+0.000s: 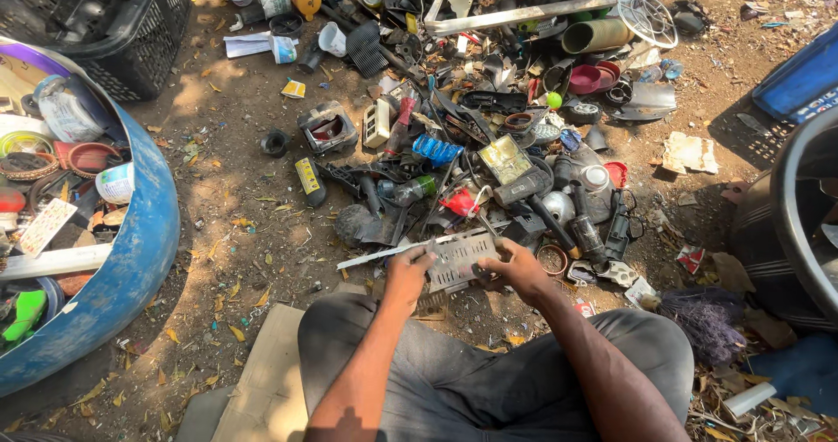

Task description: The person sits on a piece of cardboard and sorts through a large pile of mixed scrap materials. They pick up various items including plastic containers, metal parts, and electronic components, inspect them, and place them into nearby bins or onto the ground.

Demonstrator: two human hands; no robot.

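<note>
Person sits on the dirt ground [236,198], knees up, a flat cardboard sheet [262,381] just left of the legs. Open ground only left of the scrap pile [489,102], between it and the blue drum [140,259]; scattered dry leaves there. Pile crowds right up to the perforated metal panel [458,254], held just above the knees at the pile's near edge. Left hand [408,272] closed on the panel's left end, right hand [521,269] gripping its right end. Black tub [786,224] hems in the right of the pile, a blue crate [803,80] beyond it. Blue drum is packed with lids, rings, plastic scraps. Black mesh basket [131,32] far left of the pile; contents dark, cannot tell.
</note>
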